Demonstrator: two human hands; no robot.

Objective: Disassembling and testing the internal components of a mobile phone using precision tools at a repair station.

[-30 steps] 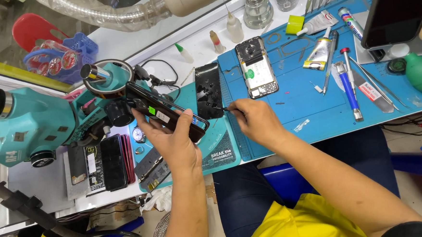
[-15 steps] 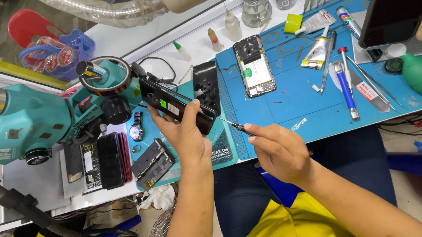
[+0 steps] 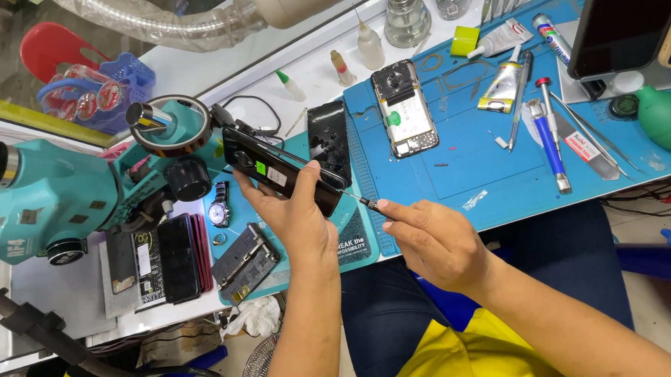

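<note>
The left hand (image 3: 295, 213) has its grip closed around a black slab-shaped phone body (image 3: 281, 172), thumb on the near edge and fingers wrapped behind, holding it tilted above the bench (image 3: 457, 167) just in front of the teal microscope (image 3: 60, 195). The right hand (image 3: 438, 240) has its grip pinched shut on a thin dark-handled screwdriver (image 3: 363, 202), whose tip sits at the lower corner of the phone body, right beside the left thumb. The likeliest trouble, as I judge it, is the tip slipping out of a small screw and scoring the housing or pricking that thumb, since the phone is held in the air rather than braced on the bench; a freed screw could also drop among the clutter. Beyond the right hand, on the blue silicone work mat (image 3: 496, 180), lies an opened phone with its board exposed (image 3: 404, 108), and farther off a blue-handled screwdriver (image 3: 551, 143), tubes of glue (image 3: 502, 84) and a green rubber air blower (image 3: 669, 121). Beneath the left forearm lie a wristwatch (image 3: 218, 211) and stacked phone parts (image 3: 178, 258).
</note>
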